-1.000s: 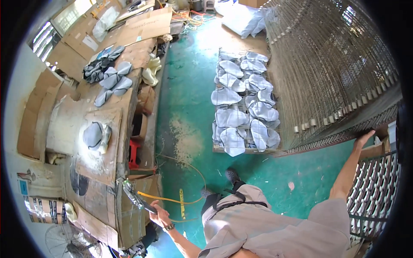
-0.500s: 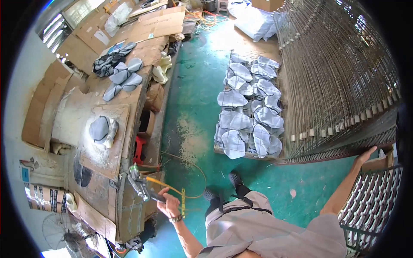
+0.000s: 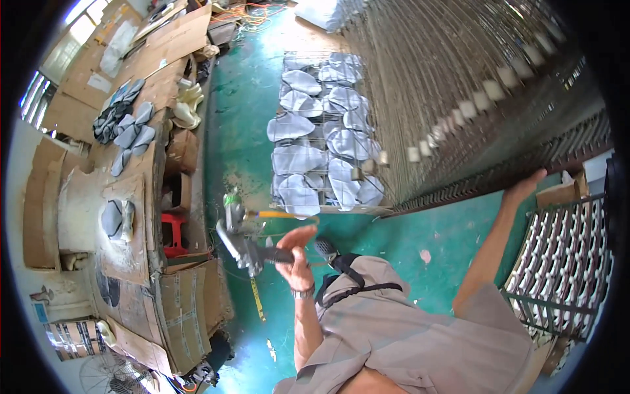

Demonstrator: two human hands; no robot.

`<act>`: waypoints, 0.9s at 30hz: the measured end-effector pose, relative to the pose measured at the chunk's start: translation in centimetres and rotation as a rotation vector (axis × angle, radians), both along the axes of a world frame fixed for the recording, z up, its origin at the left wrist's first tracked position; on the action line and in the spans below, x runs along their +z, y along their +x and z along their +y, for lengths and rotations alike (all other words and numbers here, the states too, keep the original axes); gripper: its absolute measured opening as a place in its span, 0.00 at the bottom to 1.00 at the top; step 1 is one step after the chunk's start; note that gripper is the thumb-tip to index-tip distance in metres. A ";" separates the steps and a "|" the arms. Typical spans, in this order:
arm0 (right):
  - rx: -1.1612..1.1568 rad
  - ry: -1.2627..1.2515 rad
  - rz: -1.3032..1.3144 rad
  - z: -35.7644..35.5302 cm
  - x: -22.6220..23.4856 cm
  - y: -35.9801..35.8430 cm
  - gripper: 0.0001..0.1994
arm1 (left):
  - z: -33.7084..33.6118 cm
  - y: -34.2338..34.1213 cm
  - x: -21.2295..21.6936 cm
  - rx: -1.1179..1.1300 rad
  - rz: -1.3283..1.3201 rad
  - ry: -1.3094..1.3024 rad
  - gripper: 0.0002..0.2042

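Observation:
My left hand (image 3: 298,266) is closed round the dark handle of a metal spray gun (image 3: 241,244) with a yellow hose, held over the floor beside the bench. Out to the right, my right hand (image 3: 523,189) grips the lower dark red edge of a tall stack of wire drying racks (image 3: 420,85). The grip is partly hidden behind the fingers. The stack stands tilted, with white rollers (image 3: 469,110) along it. In front of me, a low wire rack (image 3: 328,209) bears several grey fabric pieces (image 3: 294,128), shaped like shoe parts.
A cardboard-covered bench (image 3: 151,197) runs along the left, with more grey pieces (image 3: 134,134) and one grey form (image 3: 113,220) on it. Under it stand a red stool (image 3: 174,235) and cardboard boxes (image 3: 180,150). A dark rack with white pegs (image 3: 558,262) is at the right; a fan (image 3: 115,377) sits lower left.
The view has swung right. My left hand has carried the spray gun away from the bench edge. My right hand has risen with the racks' lower edge, and the white rollers look larger and higher.

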State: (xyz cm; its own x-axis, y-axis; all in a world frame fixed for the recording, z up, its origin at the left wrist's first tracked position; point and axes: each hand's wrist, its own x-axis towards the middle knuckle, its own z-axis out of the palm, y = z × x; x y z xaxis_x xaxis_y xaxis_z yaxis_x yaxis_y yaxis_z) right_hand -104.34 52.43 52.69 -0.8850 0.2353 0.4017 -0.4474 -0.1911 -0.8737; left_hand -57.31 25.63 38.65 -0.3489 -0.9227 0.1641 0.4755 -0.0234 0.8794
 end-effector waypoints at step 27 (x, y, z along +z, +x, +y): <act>-0.163 0.267 0.161 2.2 0.0 -0.2 0.32 | 11.2 -28.6 -5.0 0.102 0.253 -0.009 0.13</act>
